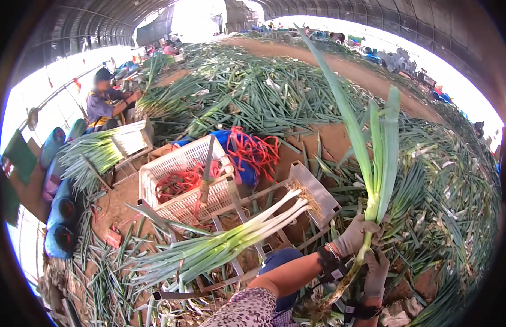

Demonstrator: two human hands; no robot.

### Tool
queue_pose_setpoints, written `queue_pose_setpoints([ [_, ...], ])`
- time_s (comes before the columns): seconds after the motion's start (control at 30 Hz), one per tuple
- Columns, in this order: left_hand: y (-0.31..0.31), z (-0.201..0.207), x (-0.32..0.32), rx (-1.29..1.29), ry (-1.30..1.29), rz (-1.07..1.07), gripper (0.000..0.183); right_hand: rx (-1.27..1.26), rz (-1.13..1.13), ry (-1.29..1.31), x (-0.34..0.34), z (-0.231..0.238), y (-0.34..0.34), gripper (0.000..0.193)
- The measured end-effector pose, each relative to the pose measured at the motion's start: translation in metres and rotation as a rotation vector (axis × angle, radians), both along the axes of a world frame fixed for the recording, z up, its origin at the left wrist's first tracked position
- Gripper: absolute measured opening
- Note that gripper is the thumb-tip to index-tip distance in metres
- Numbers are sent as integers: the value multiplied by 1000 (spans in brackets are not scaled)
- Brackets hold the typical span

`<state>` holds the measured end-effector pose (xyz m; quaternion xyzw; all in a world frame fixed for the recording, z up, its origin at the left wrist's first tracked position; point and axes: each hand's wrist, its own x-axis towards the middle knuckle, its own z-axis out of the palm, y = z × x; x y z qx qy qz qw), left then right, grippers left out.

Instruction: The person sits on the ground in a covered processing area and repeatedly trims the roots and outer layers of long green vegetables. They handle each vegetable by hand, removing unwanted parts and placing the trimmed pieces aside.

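A large green onion [372, 191] stands tilted on the right, its broad green leaves up and its rooty, soil-stained end down. My left hand [355, 235], in a grey glove, is closed round the stalk just below the leaves. Lower down, my gloved right hand [376, 270] has its fingers closed against the stalk's lower part; its fingertips are partly hidden. To the left, a bunch of green onions [236, 240] with white stems lies across a metal frame [239, 204], roots against an upright metal plate [314, 191].
A cream plastic crate [182, 150] with red straps stands beyond the frame, next to more red straps [255, 152]. A big heap of green onions [264, 90] lies behind, more [455, 191] on the right. A co-worker [106, 101] sits far left near another onion bunch [92, 150].
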<state>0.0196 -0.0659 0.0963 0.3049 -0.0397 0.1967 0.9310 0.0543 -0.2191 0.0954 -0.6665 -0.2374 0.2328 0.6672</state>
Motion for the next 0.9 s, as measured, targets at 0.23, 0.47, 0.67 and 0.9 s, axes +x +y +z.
queue_pose_setpoints([
  [0.23, 2, 15, -13, -145, -41, -68, 41, -715, 287, -508, 29, -90, -37, 13],
  [0.47, -3, 2, 2, -130, 62, 38, 37, -748, 128, -677, 67, -182, -124, 29],
  [0.67, 9, -11, 14, -183, 147, 260, 30, -133, 33, -568, -11, 12, -19, 40],
  [0.9, 17, -34, 16, -6, 296, 291, 39, -281, 17, -894, 13, -27, -4, 26],
])
